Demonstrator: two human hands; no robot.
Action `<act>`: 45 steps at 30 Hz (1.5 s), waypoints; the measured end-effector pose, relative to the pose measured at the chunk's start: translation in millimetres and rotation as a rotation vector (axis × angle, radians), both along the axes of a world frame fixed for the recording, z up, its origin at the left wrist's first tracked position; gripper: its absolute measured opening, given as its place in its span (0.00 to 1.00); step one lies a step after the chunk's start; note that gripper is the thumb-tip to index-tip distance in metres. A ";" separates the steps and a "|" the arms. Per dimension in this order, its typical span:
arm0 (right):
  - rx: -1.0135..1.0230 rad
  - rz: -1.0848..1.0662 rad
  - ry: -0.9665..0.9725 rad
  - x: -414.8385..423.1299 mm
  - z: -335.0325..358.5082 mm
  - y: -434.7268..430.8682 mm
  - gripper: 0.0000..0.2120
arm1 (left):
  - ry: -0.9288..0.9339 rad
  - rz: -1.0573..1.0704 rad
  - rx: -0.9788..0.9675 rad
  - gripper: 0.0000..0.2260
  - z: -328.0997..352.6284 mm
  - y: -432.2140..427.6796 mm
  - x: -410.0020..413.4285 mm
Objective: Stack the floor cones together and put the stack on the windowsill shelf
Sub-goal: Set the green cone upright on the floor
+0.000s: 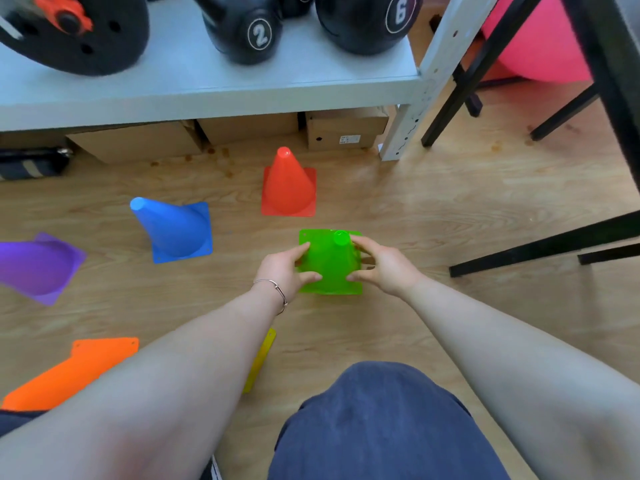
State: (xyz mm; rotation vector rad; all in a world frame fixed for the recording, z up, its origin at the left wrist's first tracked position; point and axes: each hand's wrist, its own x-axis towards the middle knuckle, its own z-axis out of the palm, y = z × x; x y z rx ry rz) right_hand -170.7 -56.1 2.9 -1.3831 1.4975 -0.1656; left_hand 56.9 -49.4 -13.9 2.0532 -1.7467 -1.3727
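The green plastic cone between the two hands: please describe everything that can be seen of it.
The green plastic cone is bright, glossy and slightly translucent, with a square base flange that has small holes at its corners and a flat, round tip. It stands upright on the wooden floor, in front of the red cone. The left hand grips its left side and the right hand its right side, fingers pressed on the cone wall.

Bright, even daylight; soft shadows on the floor [398, 209]; wide-angle bending at the edges, blur toward eleven o'clock.
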 end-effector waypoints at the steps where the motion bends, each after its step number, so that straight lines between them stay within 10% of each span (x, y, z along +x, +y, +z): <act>1: -0.009 0.002 -0.007 4.3 5.3 -8.7 0.43 | 0.002 0.012 -0.020 0.35 6.7 -7.5 4.6; 18: -0.236 0.133 0.077 66.7 83.2 -143.6 0.43 | -0.052 0.095 -0.306 0.32 91.5 -118.5 71.5; 45: -0.193 0.027 0.255 117.0 -11.8 -173.1 0.42 | -0.004 0.023 -0.147 0.30 -23.6 -172.6 85.8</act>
